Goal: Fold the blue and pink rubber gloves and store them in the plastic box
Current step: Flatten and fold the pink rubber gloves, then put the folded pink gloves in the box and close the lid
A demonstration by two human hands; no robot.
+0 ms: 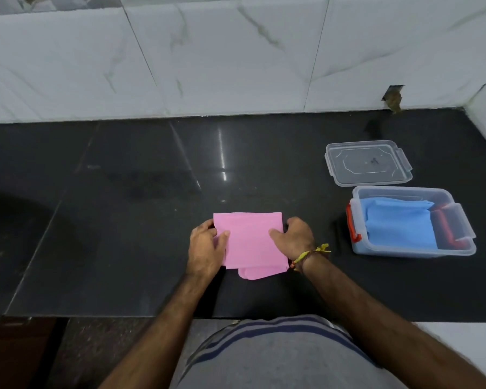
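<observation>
The pink gloves [250,242] lie folded into a rectangle on the black counter, with fingertips sticking out at the near edge. My left hand [206,248] grips the left side, thumb on top. My right hand [295,237] grips the right side, thumb on top too. The blue gloves [399,224] lie folded inside the clear plastic box [413,251], which stands open to the right and has red latches.
The box's clear lid [368,162] lies flat behind the box. The black counter [124,206] meets a white marble-tiled wall [236,57] at the back and right. A dark sink bowl [17,242] curves in at the left. The counter's front edge runs just before my body.
</observation>
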